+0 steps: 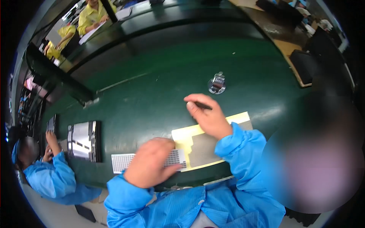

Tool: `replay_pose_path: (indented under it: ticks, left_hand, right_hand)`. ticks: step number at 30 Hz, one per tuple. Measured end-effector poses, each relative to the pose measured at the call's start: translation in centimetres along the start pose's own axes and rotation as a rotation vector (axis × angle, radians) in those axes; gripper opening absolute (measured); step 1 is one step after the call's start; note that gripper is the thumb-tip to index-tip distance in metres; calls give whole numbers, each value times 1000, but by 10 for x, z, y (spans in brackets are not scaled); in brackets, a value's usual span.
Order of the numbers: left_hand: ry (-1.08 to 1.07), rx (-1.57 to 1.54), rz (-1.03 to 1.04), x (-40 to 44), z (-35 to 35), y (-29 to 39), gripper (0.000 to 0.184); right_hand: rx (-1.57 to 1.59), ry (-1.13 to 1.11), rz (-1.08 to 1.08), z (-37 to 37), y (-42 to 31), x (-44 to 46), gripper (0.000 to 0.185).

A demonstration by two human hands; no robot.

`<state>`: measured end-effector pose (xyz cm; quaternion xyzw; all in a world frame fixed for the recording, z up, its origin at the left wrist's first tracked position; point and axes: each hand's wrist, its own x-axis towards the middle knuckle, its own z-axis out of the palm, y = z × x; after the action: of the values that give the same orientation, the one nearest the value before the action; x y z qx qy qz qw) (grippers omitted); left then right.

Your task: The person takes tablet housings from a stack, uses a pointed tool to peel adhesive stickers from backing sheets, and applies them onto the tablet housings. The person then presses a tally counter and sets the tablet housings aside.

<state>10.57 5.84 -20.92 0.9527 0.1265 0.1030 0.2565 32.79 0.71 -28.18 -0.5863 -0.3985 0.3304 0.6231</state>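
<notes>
My left hand (152,161), blurred by motion, is over a white sheet with a grid of small grey cells (121,162); its thumb points right and its fingertips are smeared. My right hand (207,116) is raised above a yellow-edged sheet (181,133) with a grey middle, and its fingers are closed around a thin dark tool (203,105). The right end of the grid sheet meets the left side of the yellow-edged sheet. Beyond my right hand stands a small clear round holder (217,84) with a dark item on it.
A stack of silver and black panels (81,141) lies at the left of the green table (133,102). A co-worker in blue (53,171) sits at the far left, hands at a dark device. People in yellow (89,19) are across the table. A dark post (64,78) stands at the left.
</notes>
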Motion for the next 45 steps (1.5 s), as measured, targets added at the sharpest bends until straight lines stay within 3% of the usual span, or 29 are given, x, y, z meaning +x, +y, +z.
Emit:
replay_pose_path:
  ticks: [2, 4, 8, 11, 16, 17, 20, 35, 45]
  left_hand:
    - [-6, 18, 52, 19, 21, 1, 58]
    - [-19, 78, 140, 30, 37, 1, 64]
    - [-54, 157, 193, 29, 50, -13, 72]
    - [-76, 165, 183, 26, 50, -14, 72]
    - [-60, 211, 143, 28, 40, 3, 60]
    - [-151, 173, 89, 28, 43, -1, 73]
    - [-139, 194, 111, 27, 45, -3, 72]
    - [-104, 183, 115, 26, 48, 0, 74]
    - [-113, 178, 147, 24, 44, -4, 71]
  right_hand:
    - [-110, 86, -250, 5, 9, 0, 21]
    - [-225, 30, -176, -1, -8, -9, 22]
    - [-383, -170, -370, -31, -38, -32, 21]
    - [-1063, -205, -535, -79, -48, -48, 20]
    - [-1093, 309, -373, -155, -21, -38, 22]
    - [-1111, 463, -393, -166, -16, -35, 24]
    - [-1154, 574, -79, -186, -2, -29, 26]
    - [-1101, 575, -51, -188, -1, -28, 29]
    - [-1061, 601, -11, -184, -12, -28, 42]
